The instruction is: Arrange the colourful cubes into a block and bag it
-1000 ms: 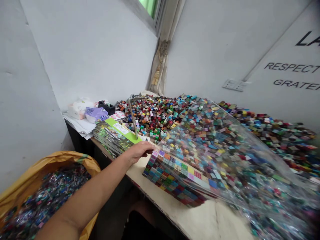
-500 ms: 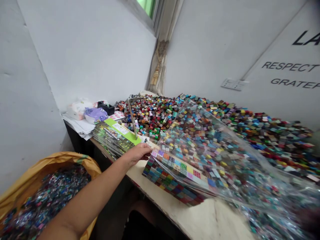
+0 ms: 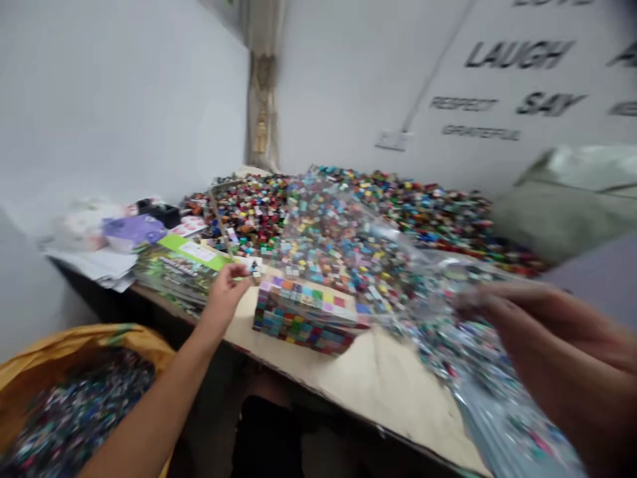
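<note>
Right hand (image 3: 542, 322) clenches a clear plastic bag (image 3: 343, 259) of coloured tiles while left hand (image 3: 225, 297) pinches a small tile (image 3: 256, 270) beside a neat stacked block (image 3: 303, 318), a large far heap (image 3: 249, 216) remaining.

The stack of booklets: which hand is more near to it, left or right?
Left. The left hand is at the booklets' right end; the right hand is far to their right, beyond the clear bag.

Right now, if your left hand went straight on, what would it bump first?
Probably the clear bag of coloured pieces ahead of the left hand, though blur hides the depth.
</note>
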Demonstrator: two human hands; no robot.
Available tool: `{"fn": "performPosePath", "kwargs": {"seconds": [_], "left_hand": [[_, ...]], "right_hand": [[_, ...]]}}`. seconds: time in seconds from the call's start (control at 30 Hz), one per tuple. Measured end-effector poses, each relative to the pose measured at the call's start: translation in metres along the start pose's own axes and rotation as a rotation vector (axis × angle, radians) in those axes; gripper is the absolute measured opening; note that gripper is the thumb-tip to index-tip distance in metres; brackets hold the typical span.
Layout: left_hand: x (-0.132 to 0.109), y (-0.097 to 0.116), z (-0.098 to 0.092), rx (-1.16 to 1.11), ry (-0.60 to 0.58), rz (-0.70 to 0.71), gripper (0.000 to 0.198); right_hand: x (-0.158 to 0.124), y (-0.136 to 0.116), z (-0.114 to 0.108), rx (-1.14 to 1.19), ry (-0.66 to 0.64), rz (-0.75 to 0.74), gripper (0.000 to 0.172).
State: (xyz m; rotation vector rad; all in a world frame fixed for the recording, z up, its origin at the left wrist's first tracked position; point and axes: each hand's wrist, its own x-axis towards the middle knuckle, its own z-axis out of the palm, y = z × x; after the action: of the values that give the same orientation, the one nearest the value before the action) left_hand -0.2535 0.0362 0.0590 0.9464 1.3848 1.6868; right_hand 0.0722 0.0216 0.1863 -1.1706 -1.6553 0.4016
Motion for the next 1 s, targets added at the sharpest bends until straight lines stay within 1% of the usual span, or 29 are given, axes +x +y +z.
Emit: {"fn": "performPosePath", "kwargs": {"seconds": [0.03,0.07,0.1,0.13,0.2,0.27,0.3,0.37,0.43,0.5,0.57,0.63,0.67,0.77,0.87,0.93,1.0], "left_hand": [[-0.001,0.001,0.0,0.061,0.025,0.099,0.041],[-0.002,0.001,0.0,0.11,0.017,0.167,0.047],[-0.004,0.001,0.0,0.145,-0.018,0.196,0.054],[-0.006,0.0,0.0,0.171,-0.07,0.192,0.063],[-0.009,-0.004,0.0,0.204,-0.18,0.142,0.083],[-0.01,-0.009,0.001,0.226,-0.268,0.083,0.097],[-0.01,-0.011,0.001,0.227,-0.302,0.061,0.099],[-0.007,-0.013,0.002,0.203,-0.377,0.023,0.099],[-0.004,-0.012,0.004,0.174,-0.438,-0.017,0.091],[-0.003,-0.007,0.007,0.171,-0.452,-0.049,0.081],[-0.003,-0.002,0.01,0.189,-0.426,-0.065,0.072],[-0.004,0.001,0.011,0.2,-0.412,-0.07,0.066],[-0.005,0.002,0.011,0.206,-0.413,-0.075,0.064],[-0.003,0.002,0.008,0.231,-0.424,-0.099,0.059],[0.0,0.002,0.003,0.184,-0.395,-0.102,0.066],[0.001,0.002,0.002,0.11,-0.365,-0.078,0.07],[0.004,-0.001,0.002,0.057,-0.36,-0.061,0.065]], "right_hand": [[-0.001,0.001,-0.003,0.03,-0.047,0.004,0.03],[-0.002,0.004,-0.005,0.058,-0.098,-0.005,0.028],[-0.003,0.01,-0.006,0.076,-0.15,-0.017,0.028],[-0.005,0.017,-0.007,0.084,-0.198,-0.023,0.03],[-0.011,0.037,-0.005,0.064,-0.28,0.007,0.041],[-0.018,0.061,0.004,0.053,-0.373,0.092,0.055],[-0.022,0.074,0.011,0.057,-0.421,0.134,0.061],[-0.029,0.096,0.028,0.09,-0.503,0.198,0.071],[-0.034,0.113,0.047,0.156,-0.56,0.237,0.078],[-0.036,0.124,0.062,0.243,-0.593,0.248,0.074],[-0.037,0.129,0.071,0.333,-0.61,0.247,0.062],[-0.038,0.13,0.075,0.406,-0.618,0.249,0.055],[-0.038,0.131,0.075,0.432,-0.619,0.252,0.054],[-0.039,0.13,0.075,0.462,-0.612,0.275,0.061],[-0.04,0.13,0.077,0.452,-0.542,0.3,0.073],[-0.042,0.134,0.08,0.439,-0.5,0.312,0.074],[-0.042,0.138,0.084,0.417,-0.482,0.346,0.073]]}}
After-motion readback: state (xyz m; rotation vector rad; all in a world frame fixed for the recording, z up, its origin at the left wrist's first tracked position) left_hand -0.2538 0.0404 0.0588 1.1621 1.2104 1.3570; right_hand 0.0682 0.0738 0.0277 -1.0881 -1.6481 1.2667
